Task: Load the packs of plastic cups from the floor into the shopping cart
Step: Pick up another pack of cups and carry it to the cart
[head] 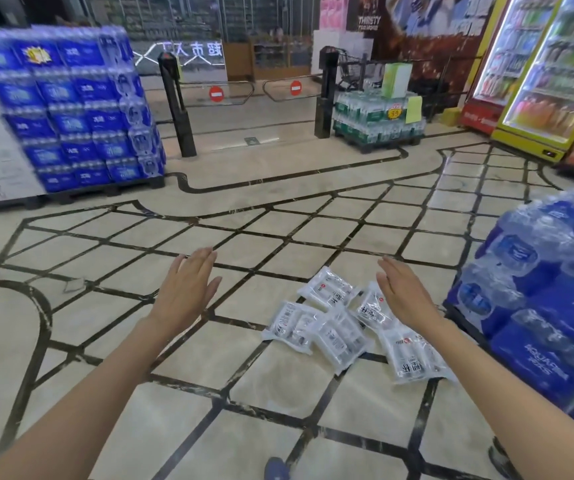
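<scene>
Several clear packs of plastic cups (339, 327) lie in a loose pile on the tiled floor, right of centre. My left hand (188, 287) hovers flat and empty, fingers together, to the left of the pile. My right hand (405, 294) is stretched out flat above the pile's right side, covering part of one pack, and holds nothing. A shopping cart (353, 69) stands far off behind the entrance gate, partly hidden by a post.
A pallet of blue water cases (71, 112) stands at the back left. Another stack of bottled water (548, 296) is close on the right. Entrance gates (254, 91), a green water pallet (377, 117) and drink fridges (538, 67) line the back.
</scene>
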The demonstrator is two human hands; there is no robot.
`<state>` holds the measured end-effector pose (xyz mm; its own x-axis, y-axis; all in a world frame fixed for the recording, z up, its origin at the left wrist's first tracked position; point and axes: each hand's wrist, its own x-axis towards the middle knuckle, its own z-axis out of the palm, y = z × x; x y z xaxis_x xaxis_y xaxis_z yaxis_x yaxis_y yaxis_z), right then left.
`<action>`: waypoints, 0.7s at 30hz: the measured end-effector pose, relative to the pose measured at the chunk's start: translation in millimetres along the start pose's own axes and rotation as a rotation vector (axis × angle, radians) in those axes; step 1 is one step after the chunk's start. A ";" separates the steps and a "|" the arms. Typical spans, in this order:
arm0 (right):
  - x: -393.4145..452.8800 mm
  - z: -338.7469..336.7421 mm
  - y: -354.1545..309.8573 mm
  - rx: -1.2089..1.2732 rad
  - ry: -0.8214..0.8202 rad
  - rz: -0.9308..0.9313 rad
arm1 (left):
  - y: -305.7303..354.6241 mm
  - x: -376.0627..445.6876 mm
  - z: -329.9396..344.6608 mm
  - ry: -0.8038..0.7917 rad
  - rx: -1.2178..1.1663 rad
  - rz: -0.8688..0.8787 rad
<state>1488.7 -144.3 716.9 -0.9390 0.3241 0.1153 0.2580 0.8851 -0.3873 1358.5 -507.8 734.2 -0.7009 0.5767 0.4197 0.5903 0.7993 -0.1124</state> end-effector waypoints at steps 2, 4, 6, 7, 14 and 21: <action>36.8 12.5 -4.6 0.005 -0.007 0.008 | -18.2 28.8 17.1 -0.004 0.007 -0.001; 73.5 23.7 -10.0 0.012 -0.008 0.017 | -35.7 59.9 33.5 -0.016 0.007 0.000; 106.3 32.8 -16.4 0.026 -0.018 0.039 | -52.0 91.5 48.5 -0.041 0.003 0.017; 122.7 36.4 -19.5 0.021 -0.023 0.041 | -60.4 107.9 54.7 -0.043 0.006 0.024; 220.5 58.8 -36.3 -0.018 -0.044 0.094 | -114.6 206.1 105.3 -0.041 0.002 0.070; 292.2 92.2 -43.0 -0.025 -0.013 0.255 | -166.4 307.0 186.6 -0.075 -0.043 0.221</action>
<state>1182.3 -118.4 682.9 -0.8455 0.5340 0.0044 0.4927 0.7831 -0.3794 970.3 -432.2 713.6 -0.5798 0.7490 0.3206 0.7479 0.6454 -0.1553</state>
